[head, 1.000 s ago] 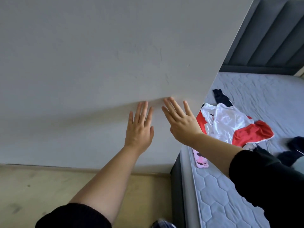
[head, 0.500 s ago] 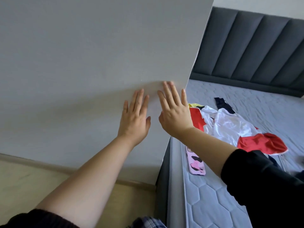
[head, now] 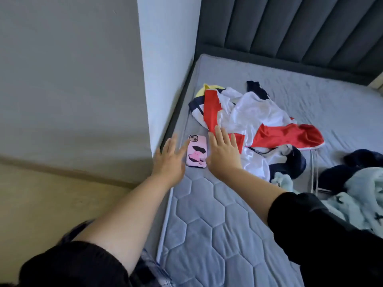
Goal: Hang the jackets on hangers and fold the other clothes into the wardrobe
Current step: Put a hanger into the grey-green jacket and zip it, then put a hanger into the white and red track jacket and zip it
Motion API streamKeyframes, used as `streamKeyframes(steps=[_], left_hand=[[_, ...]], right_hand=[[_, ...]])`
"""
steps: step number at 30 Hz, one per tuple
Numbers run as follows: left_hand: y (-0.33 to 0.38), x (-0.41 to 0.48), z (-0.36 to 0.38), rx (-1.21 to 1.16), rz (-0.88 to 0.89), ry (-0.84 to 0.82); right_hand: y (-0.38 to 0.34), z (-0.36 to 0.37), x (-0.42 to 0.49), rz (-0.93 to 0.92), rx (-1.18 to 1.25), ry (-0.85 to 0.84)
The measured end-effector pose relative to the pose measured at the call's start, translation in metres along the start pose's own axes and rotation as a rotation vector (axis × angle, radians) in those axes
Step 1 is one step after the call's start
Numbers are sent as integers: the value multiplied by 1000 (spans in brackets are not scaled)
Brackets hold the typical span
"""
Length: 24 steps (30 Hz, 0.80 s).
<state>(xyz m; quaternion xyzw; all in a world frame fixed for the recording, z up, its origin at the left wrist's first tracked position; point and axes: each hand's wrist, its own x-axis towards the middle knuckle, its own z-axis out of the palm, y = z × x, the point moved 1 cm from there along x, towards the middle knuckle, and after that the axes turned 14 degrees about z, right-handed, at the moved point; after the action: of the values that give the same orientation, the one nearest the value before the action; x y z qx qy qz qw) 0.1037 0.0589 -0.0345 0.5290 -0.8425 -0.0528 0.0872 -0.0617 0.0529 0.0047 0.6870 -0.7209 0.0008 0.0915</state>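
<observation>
On the bed [head: 207, 224], at the right edge, a pale blue fleecy garment [head: 362, 199] runs out of view. The dark navy clothes [head: 335, 172] beside it are too bunched for us to identify. A yellow piece [head: 202, 90] peeks from under the red and white jacket [head: 255, 114], which lies crumpled mid-mattress. We see the blurred left hand [head: 169, 160] and the right hand [head: 222, 156] both spread, fingers straight, holding nothing, either side of a pink phone [head: 196, 151]. The right fingertips overlap the jacket's red sleeve.

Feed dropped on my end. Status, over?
Left hand and right hand open, empty. Red-and-white jacket crumpled on mattress, just past right hand. Pink phone between hands.
</observation>
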Motion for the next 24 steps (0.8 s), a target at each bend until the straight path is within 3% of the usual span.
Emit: streamKeyframes(steps=[2,6,10,24], left_hand=[[9,2,33,-48,-14,-136],[18,5,77,-122,-60,-254],[23,2,102,-140,-120,-368],[3,-3,143,-63,-73,-187]], right_hand=[[15,30,-10,58,38,-87],[37,76,-14,171,74,-190],[58,104,-2,287,74,-208],[74,120,84,477,310,-271]])
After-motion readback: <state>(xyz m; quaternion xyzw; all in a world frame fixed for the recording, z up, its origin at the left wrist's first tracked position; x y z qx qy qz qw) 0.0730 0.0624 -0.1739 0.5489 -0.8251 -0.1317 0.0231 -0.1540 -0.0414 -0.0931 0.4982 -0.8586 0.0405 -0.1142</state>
